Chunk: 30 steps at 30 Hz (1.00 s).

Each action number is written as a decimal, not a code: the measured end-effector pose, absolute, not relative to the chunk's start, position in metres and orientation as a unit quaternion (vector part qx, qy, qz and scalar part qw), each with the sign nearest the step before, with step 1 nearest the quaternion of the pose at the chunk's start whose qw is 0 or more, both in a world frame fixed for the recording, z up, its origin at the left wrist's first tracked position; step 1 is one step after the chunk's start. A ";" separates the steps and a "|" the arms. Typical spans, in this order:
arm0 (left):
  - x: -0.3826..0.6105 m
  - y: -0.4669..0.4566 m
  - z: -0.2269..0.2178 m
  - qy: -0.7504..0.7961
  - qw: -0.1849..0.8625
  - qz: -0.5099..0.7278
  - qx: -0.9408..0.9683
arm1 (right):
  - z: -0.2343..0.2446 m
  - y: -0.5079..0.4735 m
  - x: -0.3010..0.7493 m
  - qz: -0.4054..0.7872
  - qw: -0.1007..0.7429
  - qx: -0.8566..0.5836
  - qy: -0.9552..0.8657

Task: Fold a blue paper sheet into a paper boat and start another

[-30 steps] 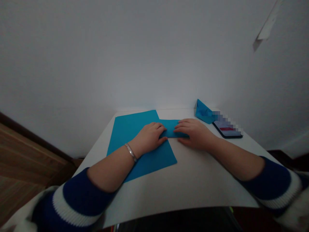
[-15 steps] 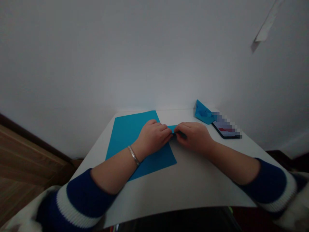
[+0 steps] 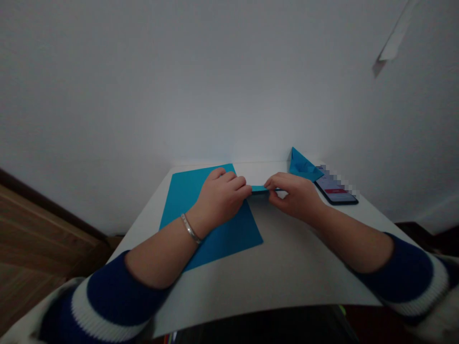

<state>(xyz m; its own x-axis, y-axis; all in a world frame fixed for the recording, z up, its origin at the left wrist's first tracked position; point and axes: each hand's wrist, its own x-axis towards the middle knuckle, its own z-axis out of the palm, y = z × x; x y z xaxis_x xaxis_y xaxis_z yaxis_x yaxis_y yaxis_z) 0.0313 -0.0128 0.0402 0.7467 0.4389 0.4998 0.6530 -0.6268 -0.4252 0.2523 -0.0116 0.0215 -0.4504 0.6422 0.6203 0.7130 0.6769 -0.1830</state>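
A narrow folded strip of blue paper [image 3: 258, 188] spans the gap between my hands, its long edge facing me. My left hand [image 3: 225, 196] is closed on the strip's left end, with the fingertips partly hidden. At the right, my right hand [image 3: 296, 195] pinches the strip between thumb and forefinger. Beneath my left hand and wrist lies a flat blue sheet of paper [image 3: 229, 248], partly covered by my forearm.
A folded blue paper shape [image 3: 303, 167] with a raised point stands at the back right. It overlaps a phone [image 3: 337, 191] with a lit screen. The white table [image 3: 287, 277] meets a pale wall [image 3: 229, 86] behind. A wooden panel [image 3: 39, 258] is at the left.
My hands have moved apart, left hand leftward and right hand rightward, so more of the strip shows between them. The flat sheet and folded shape stay about where they were.
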 end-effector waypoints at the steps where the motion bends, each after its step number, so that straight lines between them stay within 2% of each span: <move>1: 0.030 -0.012 0.040 -0.312 0.305 -0.175 -0.883 | 0.021 -0.010 0.256 -0.049 0.340 -0.405 -0.847; 8: 0.018 -0.002 0.037 -0.346 0.302 -0.169 -0.872 | 0.015 0.004 0.276 -0.045 0.308 -0.497 -0.810; 12: 0.015 0.001 0.034 -0.374 0.274 -0.188 -0.866 | 0.015 0.005 0.279 -0.048 0.324 -0.543 -0.774; 16: 0.016 0.000 0.032 -0.356 0.256 -0.186 -0.880 | 0.019 -0.003 0.270 -0.110 0.354 -0.475 -0.798; 24: 0.025 -0.008 0.034 -0.311 0.265 -0.238 -0.881 | 0.021 -0.018 0.250 -0.185 0.289 -0.372 -0.862; 30: 0.034 -0.013 0.036 -0.241 0.296 -0.190 -0.905 | 0.020 -0.024 0.236 -0.193 0.266 -0.309 -0.893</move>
<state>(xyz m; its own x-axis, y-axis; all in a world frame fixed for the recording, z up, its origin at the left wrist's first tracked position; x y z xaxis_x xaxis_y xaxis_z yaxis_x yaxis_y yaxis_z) 0.0337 -0.0130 0.0356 0.8122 0.3229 0.4859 0.5478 -0.7086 -0.4447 0.2361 -0.0236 0.0201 -0.6683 0.4486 0.5934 0.6536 0.7350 0.1804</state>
